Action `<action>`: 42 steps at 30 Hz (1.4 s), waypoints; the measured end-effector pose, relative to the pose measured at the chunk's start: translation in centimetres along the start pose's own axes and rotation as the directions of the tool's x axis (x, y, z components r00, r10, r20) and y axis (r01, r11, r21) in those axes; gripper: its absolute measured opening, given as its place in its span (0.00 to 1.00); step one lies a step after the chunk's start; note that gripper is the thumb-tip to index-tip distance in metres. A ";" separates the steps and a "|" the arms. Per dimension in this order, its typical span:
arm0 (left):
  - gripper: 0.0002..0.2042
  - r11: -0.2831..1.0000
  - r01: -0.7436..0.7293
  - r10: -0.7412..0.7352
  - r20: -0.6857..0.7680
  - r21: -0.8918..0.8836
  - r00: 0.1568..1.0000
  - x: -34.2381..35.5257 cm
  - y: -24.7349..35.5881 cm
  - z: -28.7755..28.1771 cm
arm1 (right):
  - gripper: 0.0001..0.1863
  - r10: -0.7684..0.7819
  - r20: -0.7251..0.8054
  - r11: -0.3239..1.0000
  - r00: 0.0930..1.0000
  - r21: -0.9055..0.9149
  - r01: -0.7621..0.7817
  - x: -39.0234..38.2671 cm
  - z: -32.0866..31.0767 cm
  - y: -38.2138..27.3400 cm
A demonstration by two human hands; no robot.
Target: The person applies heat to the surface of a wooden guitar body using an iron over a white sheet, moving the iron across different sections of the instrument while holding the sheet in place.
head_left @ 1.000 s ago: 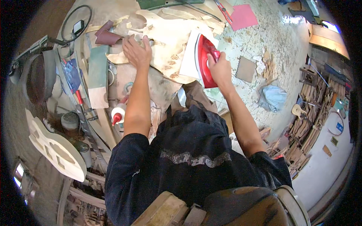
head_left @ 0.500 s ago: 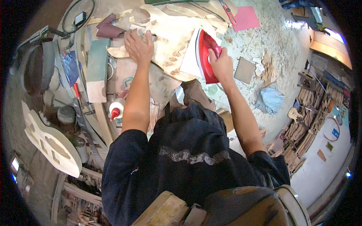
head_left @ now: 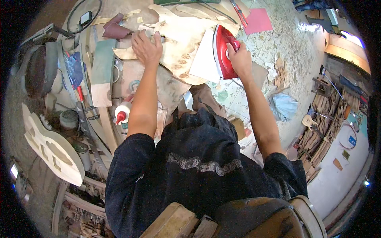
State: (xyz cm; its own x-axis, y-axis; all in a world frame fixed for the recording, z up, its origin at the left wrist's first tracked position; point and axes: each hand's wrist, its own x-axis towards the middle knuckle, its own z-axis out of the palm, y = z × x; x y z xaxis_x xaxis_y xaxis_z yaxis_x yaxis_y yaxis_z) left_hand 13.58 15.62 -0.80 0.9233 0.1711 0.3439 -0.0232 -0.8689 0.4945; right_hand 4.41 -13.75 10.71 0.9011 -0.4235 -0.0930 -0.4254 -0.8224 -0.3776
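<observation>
At the top of the bench, soleplate of the red iron [head_left: 223, 51] hidden, pressed face-down on a white sheet [head_left: 204, 59]; bench edge under the torso blocked by the dark shirt [head_left: 198, 166]. Small clutter on the left too blurred to identify.

Right hand [head_left: 238, 57] wrapped tight around the iron handle, fingers fully closed on it. Iron sits directly under that palm, at the right end of the guitar-shaped wood blank [head_left: 178, 43].

Left hand [head_left: 147, 47] flat and spread, palm down on the blank's left part, holding nothing, just pinning it. Well apart from the iron, sheet between them.

Cluttered wooden workbench [head_left: 119, 83]: glue bottle [head_left: 122, 112] with red tip near the left forearm, white guitar body template [head_left: 51, 146] far left, pink sheet [head_left: 258, 20] top right. Speckled floor [head_left: 289, 51] right, wood scraps, blue rag [head_left: 283, 106].
</observation>
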 end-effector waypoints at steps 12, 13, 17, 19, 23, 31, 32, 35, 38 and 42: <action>0.29 0.999 -0.027 0.029 -0.029 0.045 0.999 0.2 -0.3 0.4 | 0.28 -0.006 0.030 1.000 1.000 0.009 0.006 0.1 0.1 0.5; 0.29 0.998 -0.029 0.031 -0.031 0.048 0.999 0.1 -0.3 0.4 | 0.28 0.023 0.073 0.999 0.997 -0.025 -0.021 -0.9 0.4 0.5; 0.29 0.999 -0.007 0.007 -0.020 0.031 1.000 -0.3 -0.5 -0.2 | 0.28 -0.007 0.137 0.998 0.990 -0.066 0.017 -4.4 0.9 -0.1; 0.29 0.999 -0.010 0.011 -0.032 0.034 0.999 -0.4 -0.6 -0.1 | 0.28 -0.009 0.105 0.998 0.994 -0.060 0.015 -3.2 0.4 0.1; 0.29 0.999 -0.040 0.041 -0.033 0.026 0.999 -0.1 -0.2 0.1 | 0.29 0.012 0.054 1.000 0.998 0.010 -0.013 -0.3 -0.2 1.5; 0.28 0.999 -0.025 0.025 -0.018 0.023 1.000 0.1 0.0 -0.6 | 0.28 -0.005 0.115 0.998 0.993 -0.057 0.012 -3.5 0.1 0.2; 0.28 1.000 -0.016 0.016 -0.014 0.022 1.000 0.4 0.1 -0.3 | 0.28 0.002 0.068 0.997 0.998 -0.073 0.003 -1.7 -0.3 0.6; 0.29 1.000 -0.003 0.003 0.009 0.021 1.000 -0.2 0.2 -0.4 | 0.28 0.033 0.064 0.999 0.997 -0.027 -0.031 -1.5 -0.5 0.8; 0.29 1.000 -0.005 0.005 -0.004 0.028 1.000 0.4 0.1 -0.4 | 0.29 0.041 0.164 0.999 0.986 -0.024 -0.038 -5.0 1.2 1.0; 0.28 0.999 -0.007 0.008 -0.014 0.047 1.000 -0.2 0.0 -0.6 | 0.28 0.046 0.189 0.998 0.981 -0.043 -0.039 -6.1 0.5 0.2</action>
State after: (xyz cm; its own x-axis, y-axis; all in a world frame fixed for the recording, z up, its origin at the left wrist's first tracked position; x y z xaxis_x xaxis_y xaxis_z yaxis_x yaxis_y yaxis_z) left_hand 13.19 15.88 -0.42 0.9175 0.1708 0.3592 -0.0119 -0.8909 0.4541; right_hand -1.16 -11.11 10.75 0.8800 -0.3817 -0.2826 -0.4633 -0.8210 -0.3337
